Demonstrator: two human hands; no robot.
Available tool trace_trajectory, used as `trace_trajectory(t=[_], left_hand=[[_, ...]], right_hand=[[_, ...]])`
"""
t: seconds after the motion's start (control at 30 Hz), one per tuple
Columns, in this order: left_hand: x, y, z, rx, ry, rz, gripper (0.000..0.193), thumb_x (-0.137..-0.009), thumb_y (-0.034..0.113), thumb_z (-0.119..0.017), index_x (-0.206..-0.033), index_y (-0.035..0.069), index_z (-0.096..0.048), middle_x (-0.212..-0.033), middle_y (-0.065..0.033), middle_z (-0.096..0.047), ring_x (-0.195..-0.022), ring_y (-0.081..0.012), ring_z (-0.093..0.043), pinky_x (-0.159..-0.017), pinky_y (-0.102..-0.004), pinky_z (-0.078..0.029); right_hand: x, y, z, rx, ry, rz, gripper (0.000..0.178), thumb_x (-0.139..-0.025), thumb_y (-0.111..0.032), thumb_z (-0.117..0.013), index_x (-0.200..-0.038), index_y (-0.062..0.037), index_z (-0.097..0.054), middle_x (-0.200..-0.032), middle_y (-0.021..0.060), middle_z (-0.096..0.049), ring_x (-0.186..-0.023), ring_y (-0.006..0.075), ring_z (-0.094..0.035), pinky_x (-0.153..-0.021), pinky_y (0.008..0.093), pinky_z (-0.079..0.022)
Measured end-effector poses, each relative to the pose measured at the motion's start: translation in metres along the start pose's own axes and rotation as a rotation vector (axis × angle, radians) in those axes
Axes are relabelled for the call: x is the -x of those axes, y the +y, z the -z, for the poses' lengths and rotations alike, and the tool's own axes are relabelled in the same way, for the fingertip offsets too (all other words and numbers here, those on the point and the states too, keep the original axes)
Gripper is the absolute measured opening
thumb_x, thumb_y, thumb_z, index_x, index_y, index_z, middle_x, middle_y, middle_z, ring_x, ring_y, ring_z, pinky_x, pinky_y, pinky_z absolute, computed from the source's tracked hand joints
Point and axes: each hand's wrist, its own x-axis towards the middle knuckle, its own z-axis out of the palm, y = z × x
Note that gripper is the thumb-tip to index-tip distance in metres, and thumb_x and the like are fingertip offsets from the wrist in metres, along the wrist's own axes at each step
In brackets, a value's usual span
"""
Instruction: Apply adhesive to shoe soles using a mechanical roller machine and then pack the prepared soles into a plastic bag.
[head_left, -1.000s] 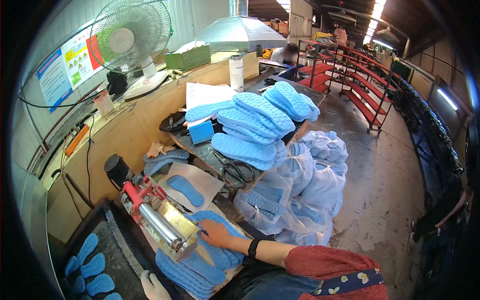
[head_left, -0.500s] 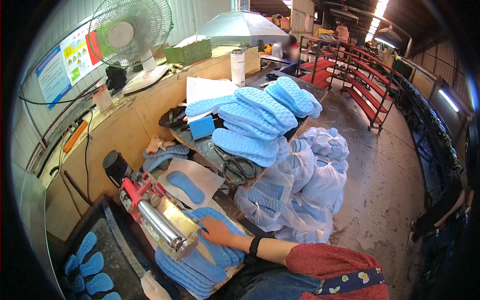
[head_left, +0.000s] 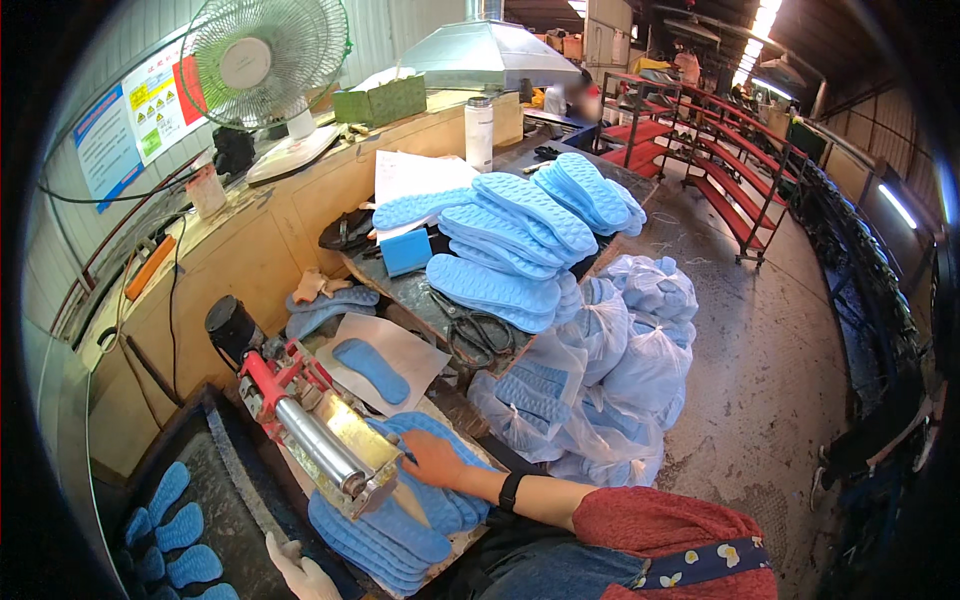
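Note:
At the bottom left, my left hand (head_left: 302,575) in a pale glove is beside the edge of a dark belt (head_left: 240,515). Its fingers are partly stretched out and apart, with nothing seen in them. My right hand (head_left: 433,460) rests over blue shoe soles (head_left: 452,505), its fingers curled by the right side of a machine with a steel roller (head_left: 322,447). A small dark part shows at those fingertips; what they hold is hidden. More stacked blue soles (head_left: 385,545) lie in front of the roller. Behind it, one sole (head_left: 371,370) lies on white paper (head_left: 428,362).
Piled soles (head_left: 500,290), scissors (head_left: 478,335) and a white bottle (head_left: 479,135) occupy the bench beyond. Clear bags of soles (head_left: 640,370) stand on its right. Several soles (head_left: 180,527) lie at lower left. A fan (head_left: 247,65) and red racks (head_left: 735,185) stand farther off.
My left hand has moved slightly up and left along the belt edge, and its fingers have spread. My right hand stays in nearly the same place.

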Motion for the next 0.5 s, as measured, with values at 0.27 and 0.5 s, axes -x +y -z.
trace_trajectory(t=[0.27,0.5], left_hand=[[-0.005,-0.013,-0.003,-0.141,0.041,-0.196,0.025,-0.09,0.012,-0.057,-0.11,-0.002,-0.062,-0.101,-0.0176,-0.065,-0.092,-0.0303,-0.062,-0.086,-0.0357,-0.046],[-0.001,-0.018,-0.004,-0.071,0.007,-0.18,0.019,-0.09,0.016,-0.059,-0.093,-0.001,-0.068,-0.087,-0.0149,-0.067,-0.08,-0.028,-0.063,-0.073,-0.0344,-0.049]], right_hand=[[0.0,-0.002,0.001,-0.008,0.126,0.082,0.041,-0.079,-0.023,-0.061,-0.111,-0.0018,-0.049,-0.101,0.018,-0.056,-0.093,0.0369,-0.056,-0.073,0.0476,-0.047],[0.0,0.0,0.004,-0.003,0.042,0.037,0.046,-0.082,-0.028,-0.059,-0.117,-0.0009,-0.05,-0.114,0.0206,-0.056,-0.102,0.0382,-0.056,-0.083,0.0465,-0.047]])
